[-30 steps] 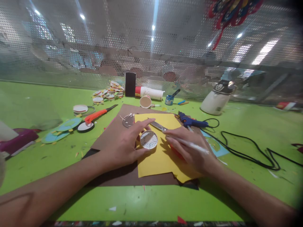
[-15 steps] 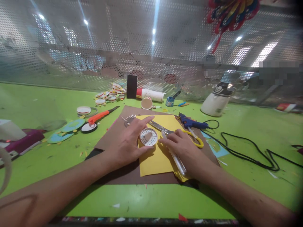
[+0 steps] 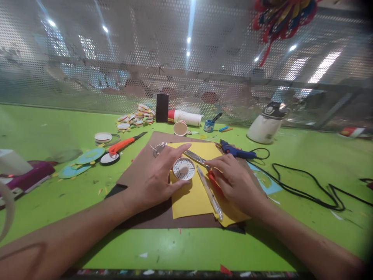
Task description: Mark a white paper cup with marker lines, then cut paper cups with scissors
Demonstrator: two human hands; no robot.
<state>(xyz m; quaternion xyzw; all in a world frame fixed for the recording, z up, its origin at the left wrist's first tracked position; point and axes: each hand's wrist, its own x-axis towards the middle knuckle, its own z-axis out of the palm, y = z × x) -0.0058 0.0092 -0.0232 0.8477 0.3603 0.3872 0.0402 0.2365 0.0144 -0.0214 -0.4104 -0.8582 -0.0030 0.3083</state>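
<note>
My left hand (image 3: 159, 177) holds a small white round disc (image 3: 184, 169) between thumb and fingers. Dots and dark lines mark its face, with a paler patch in the middle. Under it lies a yellow paper sheet (image 3: 186, 204). My right hand (image 3: 233, 181) is closed over the handles of a pair of scissors (image 3: 196, 157); a red part of the grip shows beneath the fingers. The metal blades point away to the upper left. A clear-barrelled pen (image 3: 208, 190) lies on the yellow paper, between the disc and my right hand.
Brown board (image 3: 140, 167) lies beneath the paper. Rightward are a blue glue gun (image 3: 237, 151), its black cable (image 3: 303, 192) and a white kettle (image 3: 265, 126). An orange-handled cutter (image 3: 121, 146), blue paper rings (image 3: 90, 154), stacked paper cups (image 3: 186, 117) and a phone (image 3: 162, 108) stand leftward and behind.
My right hand has left the pen, which now lies on the paper, and has moved onto the scissors' handles. My left hand still holds the disc, now tilted slightly differently.
</note>
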